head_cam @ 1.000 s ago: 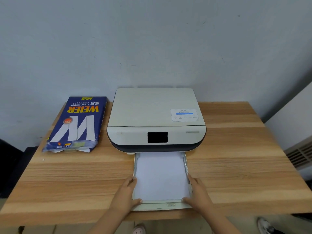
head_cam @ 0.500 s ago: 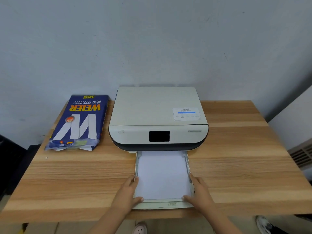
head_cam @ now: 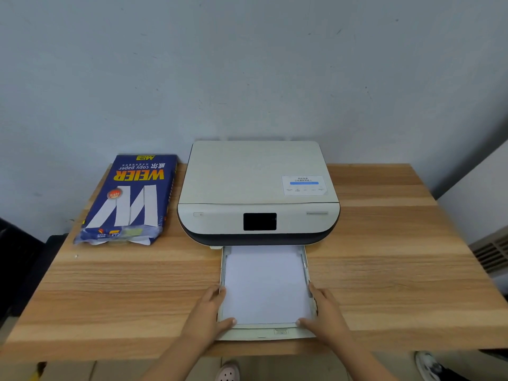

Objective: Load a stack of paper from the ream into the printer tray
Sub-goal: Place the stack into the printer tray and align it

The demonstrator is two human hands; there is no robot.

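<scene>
A cream printer (head_cam: 258, 188) with a dark screen stands at the back middle of the wooden table (head_cam: 384, 270). Its paper tray (head_cam: 261, 333) is pulled out toward me, and a stack of white paper (head_cam: 265, 284) lies flat inside it. My left hand (head_cam: 209, 314) grips the tray's front left corner, thumb on the front rim. My right hand (head_cam: 327, 314) grips the front right corner the same way. The blue ream (head_cam: 129, 199), torn open at its near end, lies left of the printer.
A grey wall rises right behind the table. A white unit with a vent grille (head_cam: 492, 254) stands off the table's right edge. Shoes (head_cam: 228, 372) show on the floor below the front edge, and a dark object (head_cam: 19, 270) sits at the left.
Both hands stay on the tray's front corners; the tray sits about where it was. The view has shifted slightly, moving the scene a little right and up in frame.
</scene>
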